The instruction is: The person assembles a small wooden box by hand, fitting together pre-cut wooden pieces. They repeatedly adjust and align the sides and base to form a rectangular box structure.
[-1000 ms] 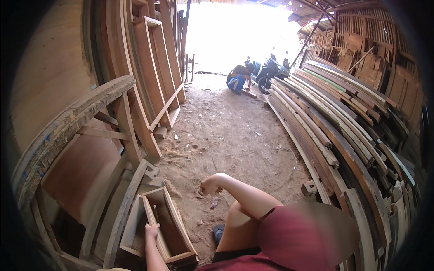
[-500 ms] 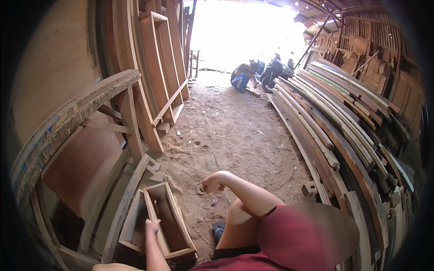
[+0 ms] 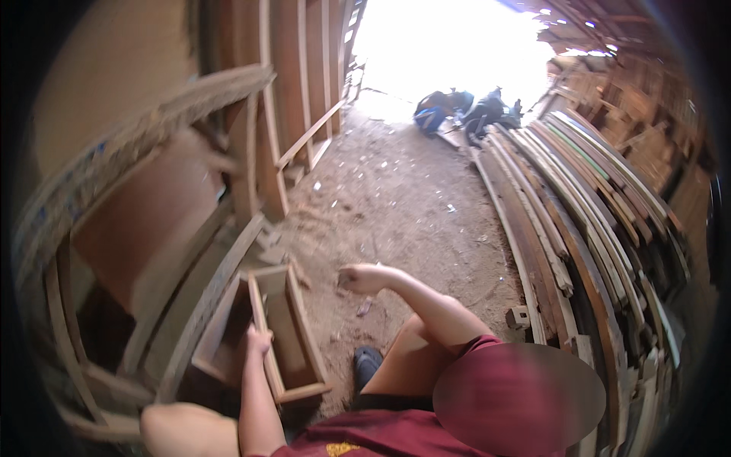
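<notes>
My left hand (image 3: 259, 340) grips the top edge of a small open wooden box frame (image 3: 293, 339) that lies tilted on the sandy floor beside my left leg. My right hand (image 3: 359, 278) hovers over the dirt floor just right of the box, arm bent at the elbow, fingers curled into a loose fist with nothing visible in it. A dark shoe (image 3: 367, 364) shows under my right arm, close to the box's near corner.
Tall door frames (image 3: 297, 99) and a curved wooden frame (image 3: 114, 160) lean along the left. A long stack of planks (image 3: 579, 198) runs down the right, a small wood block (image 3: 520, 316) at its foot. People (image 3: 457, 110) crouch at the bright far doorway.
The view has tipped and drawn closer, so both hands sit higher in the picture. My left hand stays on the box frame; my right fist has barely moved.
</notes>
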Demonstrator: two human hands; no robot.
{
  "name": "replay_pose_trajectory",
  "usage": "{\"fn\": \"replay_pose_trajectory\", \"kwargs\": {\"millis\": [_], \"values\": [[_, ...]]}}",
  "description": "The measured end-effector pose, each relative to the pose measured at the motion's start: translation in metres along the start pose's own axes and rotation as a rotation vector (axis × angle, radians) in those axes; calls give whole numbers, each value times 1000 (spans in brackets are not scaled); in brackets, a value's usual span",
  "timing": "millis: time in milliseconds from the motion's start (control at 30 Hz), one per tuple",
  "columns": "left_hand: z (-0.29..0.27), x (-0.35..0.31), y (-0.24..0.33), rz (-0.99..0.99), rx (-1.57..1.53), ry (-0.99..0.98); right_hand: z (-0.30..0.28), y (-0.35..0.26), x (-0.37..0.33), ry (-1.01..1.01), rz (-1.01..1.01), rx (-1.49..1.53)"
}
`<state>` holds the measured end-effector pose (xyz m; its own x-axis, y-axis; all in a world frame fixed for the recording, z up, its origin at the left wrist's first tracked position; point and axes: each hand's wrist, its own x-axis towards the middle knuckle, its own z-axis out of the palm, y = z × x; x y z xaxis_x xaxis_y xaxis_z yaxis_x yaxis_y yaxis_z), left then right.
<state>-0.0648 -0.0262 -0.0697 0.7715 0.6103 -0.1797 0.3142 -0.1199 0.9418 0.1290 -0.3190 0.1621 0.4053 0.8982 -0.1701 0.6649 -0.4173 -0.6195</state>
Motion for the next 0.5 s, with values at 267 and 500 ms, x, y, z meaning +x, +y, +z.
{"fn": "replay_pose_trajectory", "kwargs": {"millis": [267,500], "values": [[-9,-16,10,-186,89,82,51,-30,3,143,296,359],[-19,-25,53,-280,254,17,139,-43,37,277,447,373]]}}
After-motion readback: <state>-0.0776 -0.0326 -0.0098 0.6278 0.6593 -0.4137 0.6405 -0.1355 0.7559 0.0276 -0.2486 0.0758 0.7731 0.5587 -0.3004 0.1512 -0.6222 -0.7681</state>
